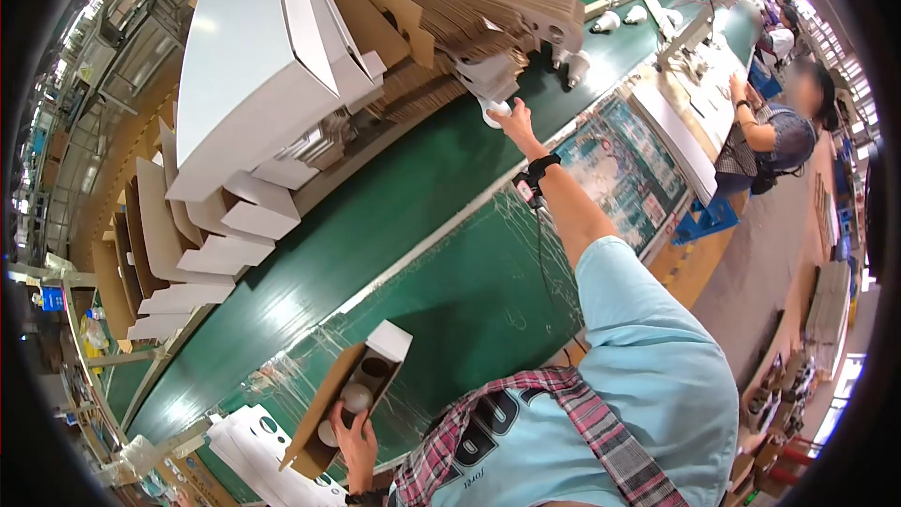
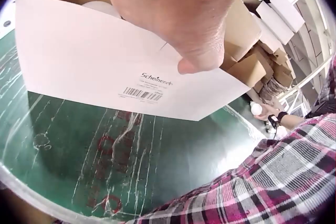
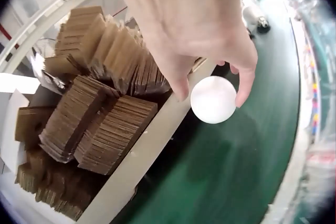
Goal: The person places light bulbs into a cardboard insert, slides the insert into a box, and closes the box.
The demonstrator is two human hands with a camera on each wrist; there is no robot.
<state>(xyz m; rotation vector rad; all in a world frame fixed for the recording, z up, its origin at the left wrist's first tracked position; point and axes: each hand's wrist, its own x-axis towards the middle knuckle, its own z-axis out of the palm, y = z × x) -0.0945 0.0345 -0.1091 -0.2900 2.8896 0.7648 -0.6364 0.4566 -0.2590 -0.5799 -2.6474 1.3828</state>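
Far out over the green conveyor belt [image 1: 404, 197], my right hand [image 1: 516, 127] pinches a white light bulb [image 3: 213, 99] between thumb and fingers. Its round white dome faces the right wrist camera. Close to my body, my left hand [image 1: 357, 446] grips the near wall of a long open box [image 1: 324, 394], white outside and brown inside. In the left wrist view the thumb [image 2: 202, 64] lies on the white printed outside of this wall, while the fingers reach inside. Within the box, a white bulb [image 1: 357, 398] sits by the fingertips, next to a cardboard insert with round holes.
Stacked brown cardboard inserts [image 3: 115, 134] line the belt's far side, beside several open white boxes [image 1: 235, 216]. More bulbs [image 1: 607, 22] lie farther up the belt. White sheets with holes [image 1: 253, 441] lie left of the box. Another person [image 1: 774, 131] works at the right.
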